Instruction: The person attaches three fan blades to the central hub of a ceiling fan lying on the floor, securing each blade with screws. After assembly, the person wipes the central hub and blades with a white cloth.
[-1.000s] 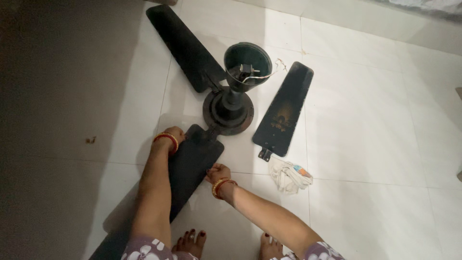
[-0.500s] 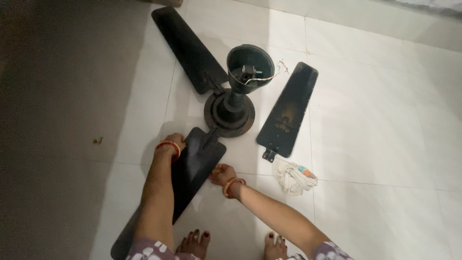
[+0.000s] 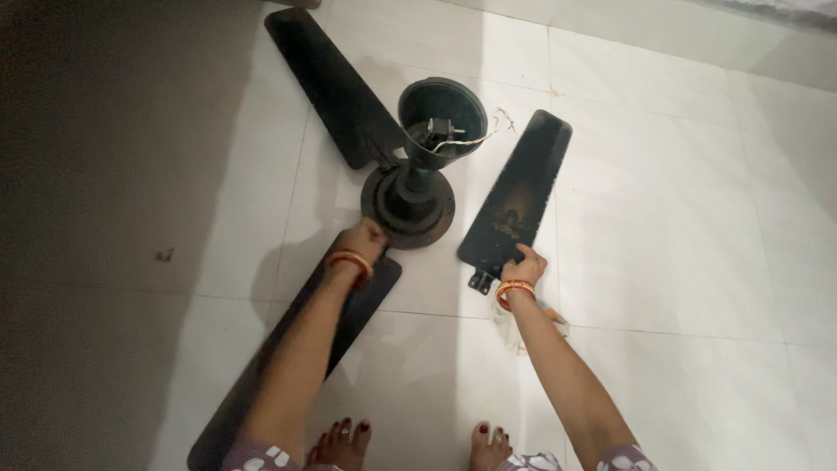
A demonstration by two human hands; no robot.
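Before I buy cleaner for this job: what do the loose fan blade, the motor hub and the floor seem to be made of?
Loose fan blade: probably painted sheet metal, dark, matte, thin, with a dusty brownish patch. Motor hub: apparently cast or pressed metal, dark, dull, ringed. Floor: glossy white tile, likely ceramic, with grout lines and reflections.

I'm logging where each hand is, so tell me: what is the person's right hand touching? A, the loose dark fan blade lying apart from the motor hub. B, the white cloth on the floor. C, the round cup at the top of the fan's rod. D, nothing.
A: the right hand rests on the near end of the detached dark fan blade, just above its bracket.
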